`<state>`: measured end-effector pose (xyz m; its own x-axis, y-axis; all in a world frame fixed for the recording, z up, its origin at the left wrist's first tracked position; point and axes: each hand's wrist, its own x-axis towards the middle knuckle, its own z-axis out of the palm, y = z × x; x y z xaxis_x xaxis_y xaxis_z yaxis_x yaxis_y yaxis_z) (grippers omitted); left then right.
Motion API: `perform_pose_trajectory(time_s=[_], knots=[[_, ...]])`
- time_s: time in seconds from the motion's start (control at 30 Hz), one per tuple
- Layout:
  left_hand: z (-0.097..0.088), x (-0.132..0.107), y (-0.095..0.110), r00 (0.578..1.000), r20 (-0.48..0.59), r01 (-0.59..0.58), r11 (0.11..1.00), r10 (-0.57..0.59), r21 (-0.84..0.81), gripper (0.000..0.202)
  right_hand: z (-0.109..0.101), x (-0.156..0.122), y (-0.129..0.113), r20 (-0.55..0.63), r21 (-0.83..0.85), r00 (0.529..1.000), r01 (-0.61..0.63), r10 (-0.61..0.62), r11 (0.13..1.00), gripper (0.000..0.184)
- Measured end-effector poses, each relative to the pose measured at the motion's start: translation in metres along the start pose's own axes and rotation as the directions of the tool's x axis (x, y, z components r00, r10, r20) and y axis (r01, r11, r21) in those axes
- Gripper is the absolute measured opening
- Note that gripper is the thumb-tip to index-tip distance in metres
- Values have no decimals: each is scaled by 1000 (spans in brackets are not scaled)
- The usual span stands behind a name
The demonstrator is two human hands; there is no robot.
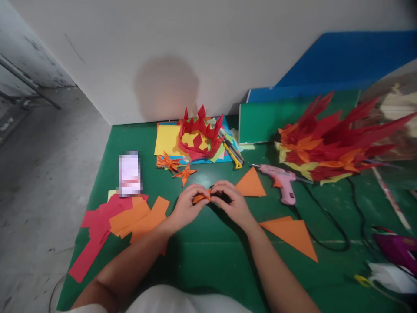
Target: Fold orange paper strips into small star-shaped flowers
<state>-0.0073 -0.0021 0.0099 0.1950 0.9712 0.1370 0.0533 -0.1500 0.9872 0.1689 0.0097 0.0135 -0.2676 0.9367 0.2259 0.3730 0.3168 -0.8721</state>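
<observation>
Between both hands is a small folded piece of orange paper [200,198], pinched at the middle of the green table. My left hand [189,203] grips its left part with thumb and fingers. My right hand [232,202] pinches its right end, with the fingertips of both hands nearly meeting. Fingers cover much of the fold. Just beyond the hands lie orange paper flowers [185,174]. A folded orange paper triangle [251,183] lies right beside my right hand, and larger orange triangles [293,232] rest near my right forearm.
Red strips [100,221] and orange strips [130,217] lie left, below a phone [129,174]. At the back stand a red paper crown [198,152] and a yellow cutter [233,153]. A pink glue gun [282,180] with its cord lies right, before a red-orange paper arrangement [335,143].
</observation>
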Motion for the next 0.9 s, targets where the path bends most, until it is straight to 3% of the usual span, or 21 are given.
perform_pose_trajectory(time_s=[0.27,0.57,0.9], knots=[[-1,0,-1,998,-19,63,995,-65,-78,4,4,1,-4,-20,-23,999,32,-33,999,9],[3,0,0,968,-37,230,938,-248,-259,24,3,0,-9,-8,-52,1000,0,-1,999,15],[2,-1,0,977,-73,194,976,-201,-96,14,5,-1,-10,-67,-94,996,-58,52,994,17]])
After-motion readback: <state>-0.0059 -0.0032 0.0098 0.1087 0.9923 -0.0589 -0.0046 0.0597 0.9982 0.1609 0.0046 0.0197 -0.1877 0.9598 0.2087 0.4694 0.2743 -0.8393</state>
